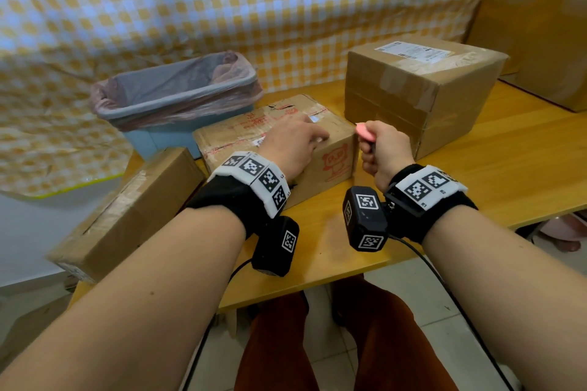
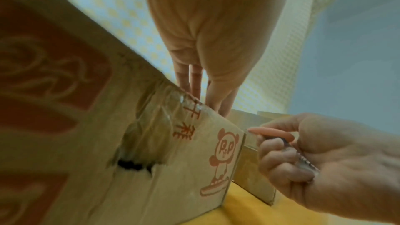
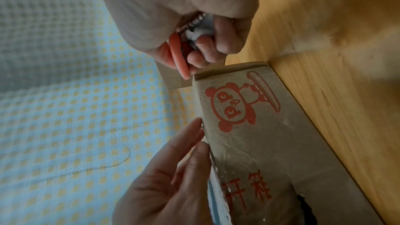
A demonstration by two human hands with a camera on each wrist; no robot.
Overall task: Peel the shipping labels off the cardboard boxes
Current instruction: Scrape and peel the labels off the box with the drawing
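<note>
1. The left hand (image 1: pixel 293 143) lies flat, fingers straight, on top of the panda-printed box (image 1: pixel 336 162).
2. The right hand (image 1: pixel 382 151), just right of that box, is clenched round a pink tool (image 1: pixel 365 133), possibly a cutter.
3. A label remnant (image 1: pixel 315 119) sits on the box top by the left fingertips.

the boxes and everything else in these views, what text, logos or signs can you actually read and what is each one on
"开箱": red characters on the side of the panda box, beside its red panda cartoon.
Red print on that box's top: too blurred to read.
White shipping label on the tall box: too small to read.
Wristband markers: square black-and-white codes, no words.
Left hand covers part of the top; right hand grips a pink tool, no text seen.
</note>
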